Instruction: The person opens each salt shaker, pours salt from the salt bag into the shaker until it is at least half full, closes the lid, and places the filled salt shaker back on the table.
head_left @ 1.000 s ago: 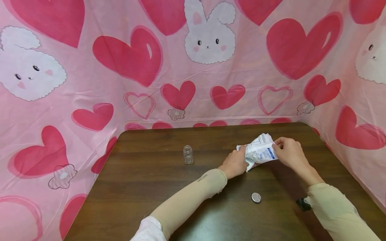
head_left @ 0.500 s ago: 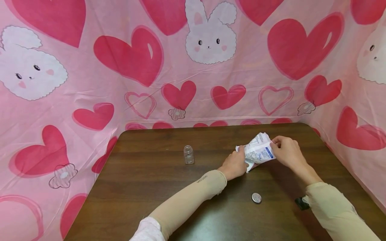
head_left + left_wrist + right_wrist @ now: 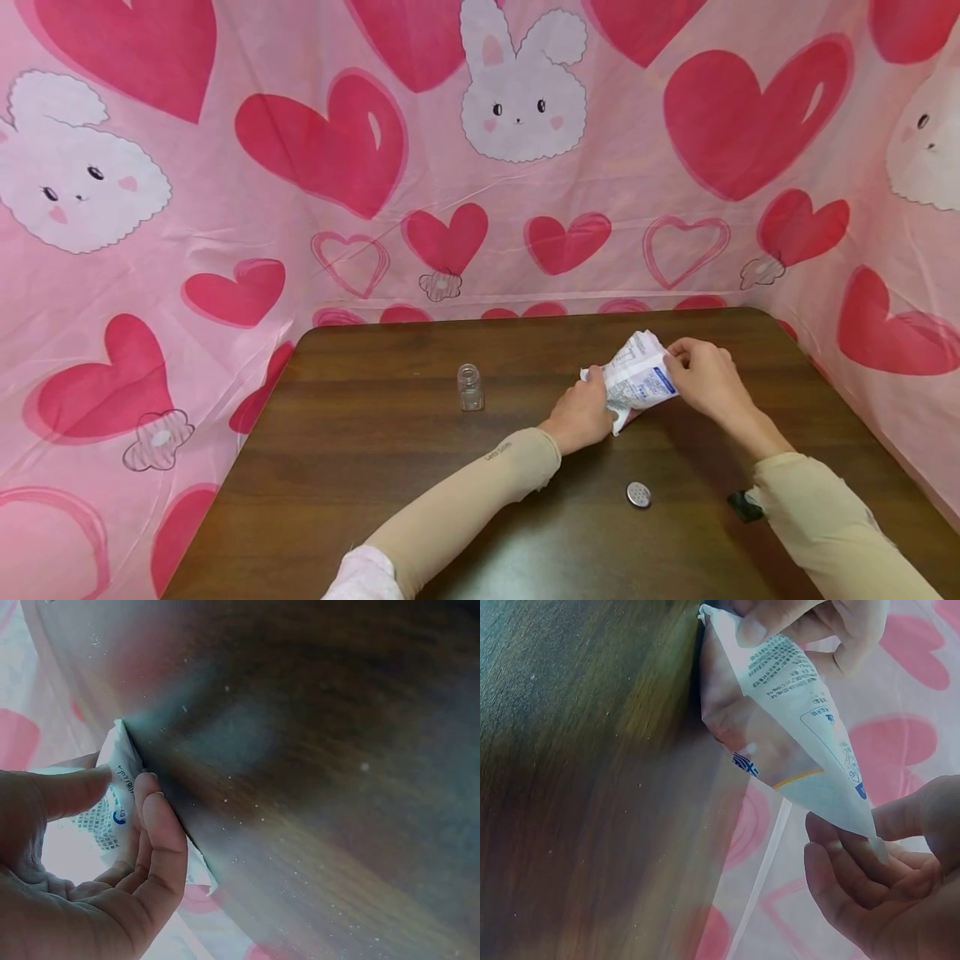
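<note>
Both hands hold a white printed packet (image 3: 637,379) tilted over the far right part of the table. At its lower left end, my left hand (image 3: 577,417) pinches the packet between thumb and fingers, as the left wrist view also shows. The right hand (image 3: 708,379) grips its upper right corner; in the right wrist view thumb and fingertips close on that tip of the packet (image 3: 802,712). A small clear glass jar (image 3: 471,390) without a lid stands upright to the left. Nearer to me lies a round silver lid (image 3: 638,495) with holes. The packet's contents are hidden.
Dark brown wood table (image 3: 360,467) lies under everything. A pink cloth with hearts and rabbits (image 3: 525,192) hangs behind and on both sides of it. A small black object (image 3: 745,505) shows beside the right sleeve (image 3: 817,500).
Both hands and the packet have drifted slightly left, the right hand a little more than the left. The jar and the lid stay where they were.
</note>
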{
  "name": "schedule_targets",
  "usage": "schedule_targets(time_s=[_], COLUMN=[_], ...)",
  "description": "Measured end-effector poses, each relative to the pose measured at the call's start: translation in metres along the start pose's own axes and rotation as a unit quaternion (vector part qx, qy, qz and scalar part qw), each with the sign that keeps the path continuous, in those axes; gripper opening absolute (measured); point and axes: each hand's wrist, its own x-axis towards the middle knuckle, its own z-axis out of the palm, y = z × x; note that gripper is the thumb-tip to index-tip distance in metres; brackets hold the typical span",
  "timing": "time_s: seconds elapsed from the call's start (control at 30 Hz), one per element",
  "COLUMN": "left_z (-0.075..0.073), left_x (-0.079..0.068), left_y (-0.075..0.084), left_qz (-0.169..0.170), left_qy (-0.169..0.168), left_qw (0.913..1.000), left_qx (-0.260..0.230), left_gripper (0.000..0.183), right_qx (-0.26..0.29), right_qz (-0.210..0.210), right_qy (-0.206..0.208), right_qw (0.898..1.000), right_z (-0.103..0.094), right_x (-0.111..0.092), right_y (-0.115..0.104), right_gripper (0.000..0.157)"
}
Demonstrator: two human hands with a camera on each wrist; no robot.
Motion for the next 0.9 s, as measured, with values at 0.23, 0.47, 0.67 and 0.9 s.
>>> schedule_targets(time_s=[0.23, 0.47, 0.67, 0.9], left_z=[-0.003, -0.008, -0.01, -0.013], left_x=[-0.003, -0.005, -0.006, -0.009], left_y=[-0.003, -0.007, -0.01, -0.013], left_qz=[-0.011, -0.014, -0.012, -0.003], left_qy=[0.011, 0.007, 0.002, -0.001], left_qw=[0.9999, 0.9999, 0.9999, 1.0], left_qx=[0.004, 0.001, 0.001, -0.002], left_gripper=[0.054, 0.052, 0.049, 0.044], right_qx=[0.012, 0.014, 0.015, 0.019], right_qz=[-0.014, -0.028, -0.025, -0.029], right_qy=[0.006, 0.011, 0.003, 0.004], right_qw=[1.0, 0.999, 1.0, 0.999], right_z=[0.003, 0.006, 0.008, 0.009], right_x=[0.0, 0.001, 0.001, 0.001], right_y=[-0.005, -0.008, -0.009, -0.011], right_gripper=[0.018, 0.015, 0.015, 0.015])
